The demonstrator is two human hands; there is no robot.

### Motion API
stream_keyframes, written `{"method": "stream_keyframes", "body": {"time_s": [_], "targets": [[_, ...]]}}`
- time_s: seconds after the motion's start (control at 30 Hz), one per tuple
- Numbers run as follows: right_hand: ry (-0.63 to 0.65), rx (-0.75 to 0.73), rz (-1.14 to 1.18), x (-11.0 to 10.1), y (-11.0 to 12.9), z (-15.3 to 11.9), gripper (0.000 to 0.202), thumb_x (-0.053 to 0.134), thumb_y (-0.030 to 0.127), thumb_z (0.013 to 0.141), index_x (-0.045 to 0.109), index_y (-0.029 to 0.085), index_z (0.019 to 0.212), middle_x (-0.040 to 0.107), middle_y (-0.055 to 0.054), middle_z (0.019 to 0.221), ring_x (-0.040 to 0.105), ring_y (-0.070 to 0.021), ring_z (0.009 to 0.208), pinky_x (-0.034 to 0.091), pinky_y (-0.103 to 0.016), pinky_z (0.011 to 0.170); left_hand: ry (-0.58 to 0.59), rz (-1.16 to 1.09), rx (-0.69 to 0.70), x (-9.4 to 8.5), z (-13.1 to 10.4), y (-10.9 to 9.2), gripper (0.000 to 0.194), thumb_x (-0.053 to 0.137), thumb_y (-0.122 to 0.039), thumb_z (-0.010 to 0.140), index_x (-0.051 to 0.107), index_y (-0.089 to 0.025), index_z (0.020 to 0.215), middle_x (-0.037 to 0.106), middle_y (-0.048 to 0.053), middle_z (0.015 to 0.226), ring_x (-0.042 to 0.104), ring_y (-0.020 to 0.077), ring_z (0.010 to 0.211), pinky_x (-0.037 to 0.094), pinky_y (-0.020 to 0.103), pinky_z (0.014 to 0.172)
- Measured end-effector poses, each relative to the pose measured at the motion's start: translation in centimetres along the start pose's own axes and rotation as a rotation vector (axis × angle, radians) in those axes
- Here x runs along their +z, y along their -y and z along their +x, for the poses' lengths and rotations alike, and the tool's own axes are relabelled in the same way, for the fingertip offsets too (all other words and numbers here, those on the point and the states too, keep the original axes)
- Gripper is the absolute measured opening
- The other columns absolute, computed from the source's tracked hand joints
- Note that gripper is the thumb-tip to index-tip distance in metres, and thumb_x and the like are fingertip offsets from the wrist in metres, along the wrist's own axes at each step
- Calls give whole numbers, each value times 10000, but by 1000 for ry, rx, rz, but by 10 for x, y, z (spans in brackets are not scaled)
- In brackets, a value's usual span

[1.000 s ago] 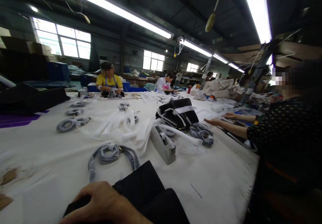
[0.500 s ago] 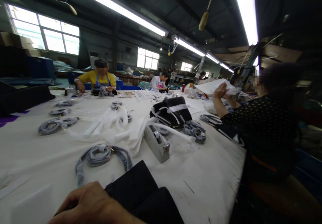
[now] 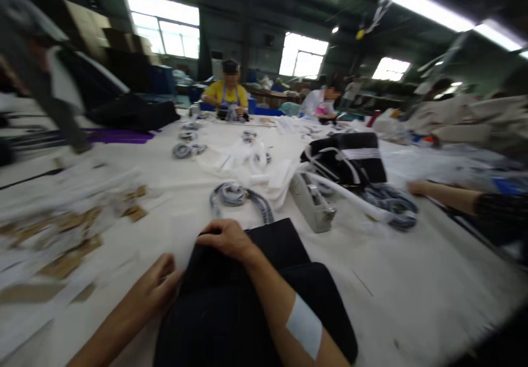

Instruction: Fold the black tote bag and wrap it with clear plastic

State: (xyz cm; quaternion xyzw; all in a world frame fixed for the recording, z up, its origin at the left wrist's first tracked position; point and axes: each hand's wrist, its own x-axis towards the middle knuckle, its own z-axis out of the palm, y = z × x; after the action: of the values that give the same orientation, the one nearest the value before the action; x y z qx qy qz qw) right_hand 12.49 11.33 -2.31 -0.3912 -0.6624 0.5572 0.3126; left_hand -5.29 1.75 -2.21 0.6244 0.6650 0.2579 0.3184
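Observation:
A black fabric bag (image 3: 231, 306) lies in front of me on the white-covered table (image 3: 396, 279). My right hand (image 3: 226, 239) reaches across it and grips its upper left edge; a pale patch is on that forearm. At the bag's left side is my left hand (image 3: 163, 281), fingers curled by the edge; whether they grip it is hidden. A coiled grey strap (image 3: 233, 195) in clear wrap rests just beyond the bag. To its right stands a grey tape dispenser (image 3: 314, 204).
Another black bag (image 3: 361, 158) with white wrapping and a coiled strap bundle (image 3: 391, 204) lie farther right. Brown paper pieces (image 3: 68, 246) and clear plastic cover the left. A co-worker's hand (image 3: 418, 187) reaches in at right; people sit across the table.
The view has swung left and down. My left hand now shows beside the bag, and more of the bag is visible. The co-worker's raised white sheet is lowered.

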Motion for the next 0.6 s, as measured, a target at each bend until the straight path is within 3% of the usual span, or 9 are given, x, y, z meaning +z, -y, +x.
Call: {"method": "stream_keyframes", "body": {"time_s": [0.1, 0.13, 0.23, 0.3, 0.37, 0.43, 0.5, 0.6], "targets": [[29, -67, -82, -4, 1, 2, 211, 753, 321, 650, 684, 217, 820, 635, 30, 754, 573, -147, 724, 442, -254, 684, 93, 40, 4, -3, -10, 2, 346, 344, -476, 896, 537, -205, 801, 615, -7, 733, 583, 180, 702, 470, 277, 669], [9, -125, -113, -4, 1, 3, 181, 744, 305, 654, 666, 209, 786, 626, 22, 770, 568, -149, 740, 440, -265, 710, 112, 88, 21, -5, -9, 0, 316, 346, -428, 896, 547, -202, 801, 631, 5, 764, 592, 180, 728, 461, 272, 688], [-11, -288, -168, -3, 1, 4, 116, 704, 273, 686, 617, 202, 712, 639, -21, 929, 573, -169, 871, 419, -298, 812, 313, 293, 90, -15, 5, -9, 269, 371, -316, 867, 560, -184, 730, 645, 40, 758, 605, 176, 718, 447, 257, 677], [3, -314, -200, -2, 0, 3, 103, 683, 269, 703, 604, 204, 718, 634, -45, 1078, 563, -187, 965, 401, -319, 856, 412, 336, 121, -20, 15, -14, 224, 421, -281, 835, 563, -176, 697, 654, 54, 753, 616, 180, 716, 450, 258, 676], [24, -274, -230, -1, -1, 2, 103, 665, 281, 718, 599, 208, 750, 640, -44, 1073, 563, -192, 950, 402, -329, 846, 422, 315, 96, -20, 21, -14, 192, 478, -278, 798, 547, -171, 653, 650, 63, 713, 623, 192, 694, 460, 267, 656], [55, -219, -255, -1, -3, 3, 122, 652, 302, 732, 593, 212, 789, 643, -15, 907, 560, -178, 840, 411, -317, 792, 396, 274, 31, -17, 16, -10, 199, 469, -294, 805, 537, -167, 668, 636, 58, 660, 624, 189, 622, 468, 266, 584], [89, -179, -264, -2, -5, 4, 136, 642, 322, 749, 588, 212, 809, 598, 17, 765, 537, -161, 743, 410, -298, 732, 345, 92, -90, -10, -2, -3, 198, 418, -318, 840, 534, -164, 797, 619, 28, 611, 612, 173, 521, 464, 252, 485], [121, -142, -236, -3, -5, 4, 139, 622, 339, 772, 586, 210, 808, 577, 18, 733, 528, -154, 712, 406, -288, 694, 248, -366, -286, 1, -44, 8, 184, 444, -340, 839, 472, -176, 920, 601, -18, 568, 597, 159, 445, 469, 236, 408]]}}
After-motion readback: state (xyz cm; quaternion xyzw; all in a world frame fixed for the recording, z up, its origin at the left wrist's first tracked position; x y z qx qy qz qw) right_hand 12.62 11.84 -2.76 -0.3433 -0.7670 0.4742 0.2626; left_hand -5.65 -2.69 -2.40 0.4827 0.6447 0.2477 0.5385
